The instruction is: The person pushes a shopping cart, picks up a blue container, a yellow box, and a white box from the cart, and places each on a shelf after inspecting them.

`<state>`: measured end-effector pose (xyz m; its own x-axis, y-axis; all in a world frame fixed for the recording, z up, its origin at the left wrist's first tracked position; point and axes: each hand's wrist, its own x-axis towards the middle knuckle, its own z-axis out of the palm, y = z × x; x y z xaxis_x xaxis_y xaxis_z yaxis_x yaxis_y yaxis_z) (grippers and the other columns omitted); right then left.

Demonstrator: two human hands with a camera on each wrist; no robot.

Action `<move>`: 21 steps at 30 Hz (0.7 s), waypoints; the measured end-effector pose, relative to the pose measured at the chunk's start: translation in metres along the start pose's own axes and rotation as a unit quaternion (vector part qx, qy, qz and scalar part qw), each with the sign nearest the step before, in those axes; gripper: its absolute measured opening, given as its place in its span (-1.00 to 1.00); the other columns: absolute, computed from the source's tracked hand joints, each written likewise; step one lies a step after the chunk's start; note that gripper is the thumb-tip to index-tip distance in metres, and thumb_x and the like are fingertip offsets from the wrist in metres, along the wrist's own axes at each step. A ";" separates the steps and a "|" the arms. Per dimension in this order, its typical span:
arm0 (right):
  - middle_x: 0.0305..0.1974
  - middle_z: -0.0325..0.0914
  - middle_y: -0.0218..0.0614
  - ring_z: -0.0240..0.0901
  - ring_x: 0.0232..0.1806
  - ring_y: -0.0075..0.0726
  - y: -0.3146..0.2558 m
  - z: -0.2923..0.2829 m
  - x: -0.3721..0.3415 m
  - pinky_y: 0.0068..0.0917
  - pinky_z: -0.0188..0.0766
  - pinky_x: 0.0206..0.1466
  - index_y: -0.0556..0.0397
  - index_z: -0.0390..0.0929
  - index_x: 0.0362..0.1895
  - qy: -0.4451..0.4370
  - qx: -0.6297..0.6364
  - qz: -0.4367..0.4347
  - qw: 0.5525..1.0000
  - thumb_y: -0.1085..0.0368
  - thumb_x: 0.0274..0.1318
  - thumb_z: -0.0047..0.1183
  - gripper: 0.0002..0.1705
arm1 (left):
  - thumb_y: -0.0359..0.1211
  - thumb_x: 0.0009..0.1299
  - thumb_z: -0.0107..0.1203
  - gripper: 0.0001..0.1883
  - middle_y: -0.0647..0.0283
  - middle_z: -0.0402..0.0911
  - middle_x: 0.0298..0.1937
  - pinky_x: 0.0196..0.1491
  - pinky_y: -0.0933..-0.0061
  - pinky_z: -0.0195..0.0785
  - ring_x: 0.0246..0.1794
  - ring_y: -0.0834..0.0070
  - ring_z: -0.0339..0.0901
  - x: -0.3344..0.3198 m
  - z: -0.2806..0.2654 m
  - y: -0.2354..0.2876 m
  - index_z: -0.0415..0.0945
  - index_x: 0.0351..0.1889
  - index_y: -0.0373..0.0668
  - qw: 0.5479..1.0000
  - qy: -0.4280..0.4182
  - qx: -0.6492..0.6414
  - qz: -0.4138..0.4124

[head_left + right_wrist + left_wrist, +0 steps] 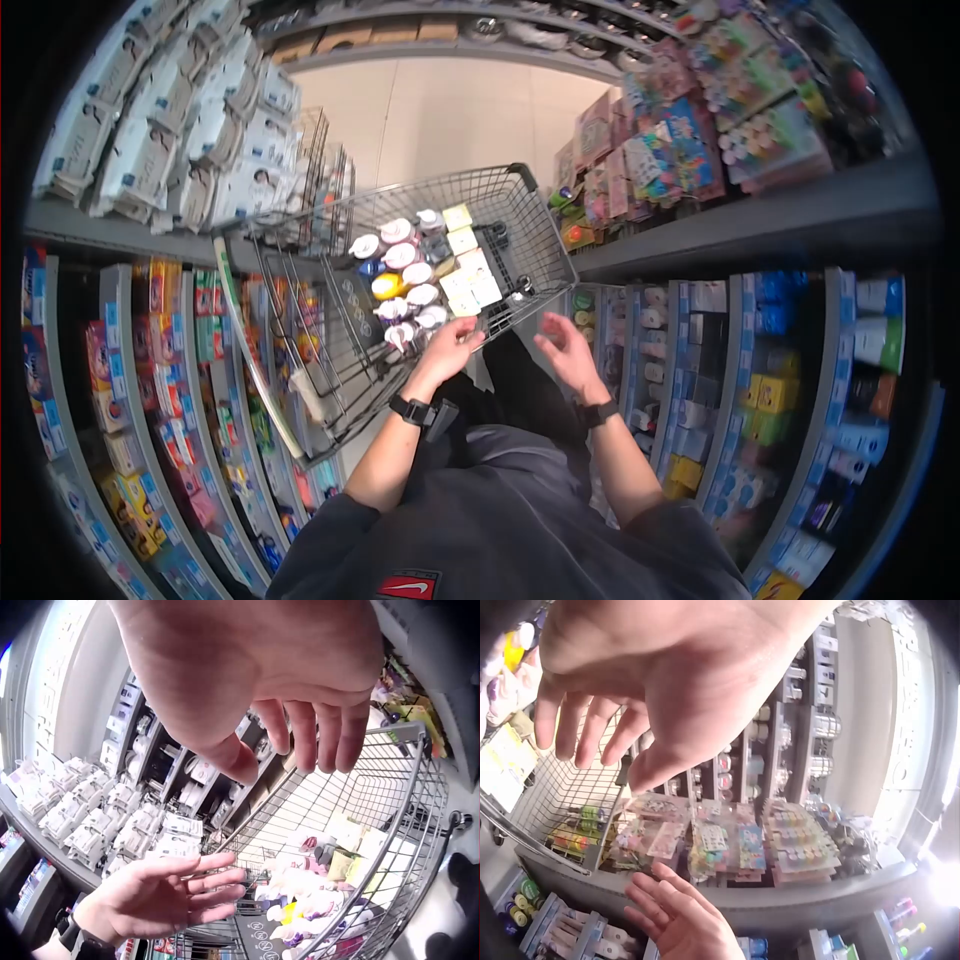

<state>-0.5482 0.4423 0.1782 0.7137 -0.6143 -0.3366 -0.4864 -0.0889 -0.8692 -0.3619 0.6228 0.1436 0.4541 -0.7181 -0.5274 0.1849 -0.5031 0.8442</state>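
Observation:
In the head view, a wire shopping cart (540, 230) stands in front of the person, holding several pump bottles (400, 257) and yellow-white boxes (470, 285). The left hand (450, 350) is over the cart's near edge, beside the boxes, its fingers relaxed and holding nothing. To its right, off the cart, the right hand (570, 352) hangs in the air with loosely bent fingers, also empty. Both wrist views show empty palms: the left hand (660, 682) large at the top of one, the right hand (262, 682) at the top of the other.
Shelves of white packs (150, 150) rise at the left, and hanging colourful packets (670, 150) at the right. Lower shelves with boxes (770, 392) flank the person on both sides. Tiled floor (430, 110) lies beyond the cart, before another shelf.

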 end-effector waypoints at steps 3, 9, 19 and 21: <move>0.05 0.53 -0.17 0.46 0.10 -0.35 0.020 0.004 0.064 -0.39 0.43 0.14 0.19 0.39 0.24 -0.065 0.027 0.020 0.997 0.26 0.20 0.21 -0.44 | -0.32 0.39 0.14 -0.55 0.09 0.59 0.15 0.24 0.38 0.31 0.19 0.32 0.51 0.024 -0.001 -0.011 0.47 0.20 -0.33 0.990 0.072 -0.115 -0.050; 0.06 0.54 -0.20 0.49 0.10 -0.28 0.044 0.029 0.167 -0.39 0.46 0.11 0.19 0.41 0.21 -0.160 0.239 0.254 0.924 0.19 0.28 0.10 -0.50 | -0.27 0.37 0.09 -0.61 0.20 0.61 0.03 0.17 0.49 0.31 0.03 0.41 0.53 0.094 0.019 -0.070 0.55 0.08 -0.32 0.889 0.141 -0.385 -0.206; -0.02 0.63 0.00 0.58 0.02 -0.06 0.214 0.087 0.285 -0.31 0.47 0.10 0.23 0.53 0.09 -0.231 -0.235 0.173 0.928 0.06 0.03 0.21 -0.39 | -0.33 0.30 0.10 -0.94 0.43 0.42 -0.34 -0.07 0.31 0.38 -0.28 0.56 0.35 0.211 0.049 -0.126 0.52 -0.31 -0.06 0.860 0.098 -0.365 -0.343; 0.03 0.61 0.01 0.56 0.09 -0.02 0.222 0.090 0.300 -0.30 0.43 0.18 0.20 0.55 0.10 -0.261 -0.221 0.187 0.921 0.00 0.02 0.21 -0.36 | -0.34 0.31 0.06 -0.86 0.37 0.46 -0.24 -0.01 0.27 0.41 -0.16 0.51 0.41 0.233 0.060 -0.143 0.54 -0.20 -0.09 0.831 0.138 -0.389 -0.374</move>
<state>-0.3967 0.3086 -0.1483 0.5438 -0.2160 -0.8110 -0.8225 -0.3292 -0.4638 -0.3348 0.4981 -0.1057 0.1219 -0.1535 -0.9806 0.9637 -0.2180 0.1540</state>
